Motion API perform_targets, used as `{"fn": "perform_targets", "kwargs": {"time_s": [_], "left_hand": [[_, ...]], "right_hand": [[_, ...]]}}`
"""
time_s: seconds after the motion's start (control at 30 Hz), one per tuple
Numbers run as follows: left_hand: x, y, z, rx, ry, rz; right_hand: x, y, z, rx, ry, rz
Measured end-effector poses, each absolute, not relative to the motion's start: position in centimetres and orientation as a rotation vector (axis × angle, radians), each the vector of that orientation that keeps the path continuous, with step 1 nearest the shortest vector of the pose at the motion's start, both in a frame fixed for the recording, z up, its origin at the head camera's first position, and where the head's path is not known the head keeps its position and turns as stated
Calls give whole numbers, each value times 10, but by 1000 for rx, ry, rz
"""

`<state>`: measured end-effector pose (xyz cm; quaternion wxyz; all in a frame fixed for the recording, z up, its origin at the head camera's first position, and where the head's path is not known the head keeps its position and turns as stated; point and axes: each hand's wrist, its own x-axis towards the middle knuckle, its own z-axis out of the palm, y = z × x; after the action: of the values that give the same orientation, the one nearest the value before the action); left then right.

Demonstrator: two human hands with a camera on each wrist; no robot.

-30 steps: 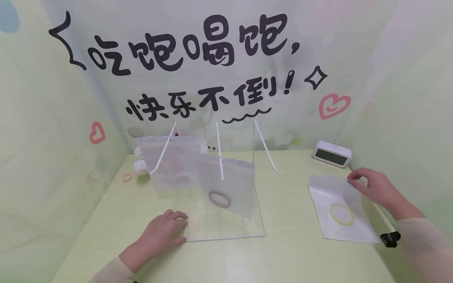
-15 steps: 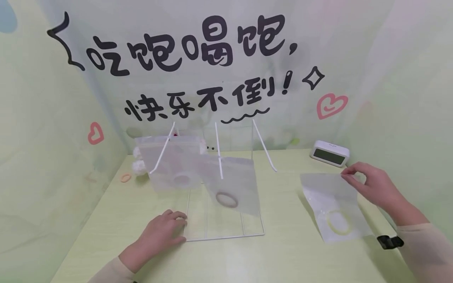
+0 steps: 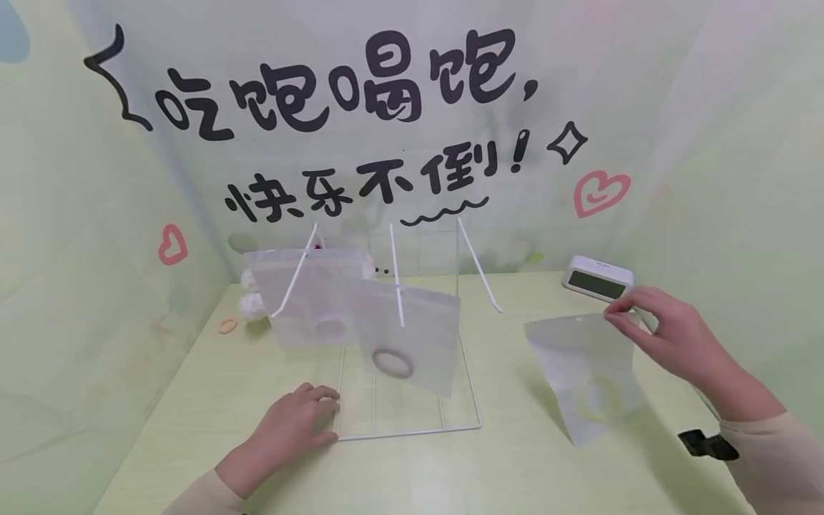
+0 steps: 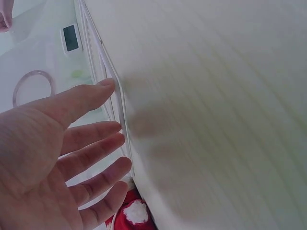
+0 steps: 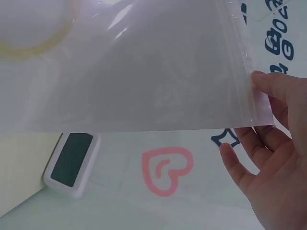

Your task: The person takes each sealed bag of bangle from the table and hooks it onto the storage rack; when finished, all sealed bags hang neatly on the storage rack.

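My right hand point(image 3: 669, 336) pinches the top edge of a clear zip bag point(image 3: 553, 343) near its right corner, above the table's right side. A yellow ring point(image 3: 597, 399) shows through the bag. With fingers extended, my left hand point(image 3: 290, 429) rests at the left front of the white wire rack point(image 3: 412, 433), its fingertips touching the base wire in the left wrist view. On the rack's middle prong hangs a bag point(image 3: 425, 322) with a brownish ring point(image 3: 393, 363) inside. Another bag point(image 3: 302, 286) hangs from the left prong; its contents are blurred.
No bag hangs on the right prong point(image 3: 479, 265). A white digital clock point(image 3: 599, 277) stands at the back right. Behind the left bag is a white fluffy thing point(image 3: 254, 304), partly hidden. A peach ring point(image 3: 227, 326) lies on the table at the left.
My right hand has lifted the bag with the yellow ring off the table and moved it left. The bag on the middle prong sways. My left hand stays in place.
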<state>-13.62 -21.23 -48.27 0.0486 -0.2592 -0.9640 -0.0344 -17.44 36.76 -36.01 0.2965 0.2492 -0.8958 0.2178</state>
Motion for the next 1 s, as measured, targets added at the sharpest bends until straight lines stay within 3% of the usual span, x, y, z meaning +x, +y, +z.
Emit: {"fn": "perform_targets", "kwargs": {"time_s": [0.7,1.0], "left_hand": [[-135,-212,-482,-786,-2933,-117],[-135,-212,-482,-801,-2917,-117]], "right_hand": [[-154,301,-311,1123,-2091,797],[-157,276,-290,1196,-2009,743]]}}
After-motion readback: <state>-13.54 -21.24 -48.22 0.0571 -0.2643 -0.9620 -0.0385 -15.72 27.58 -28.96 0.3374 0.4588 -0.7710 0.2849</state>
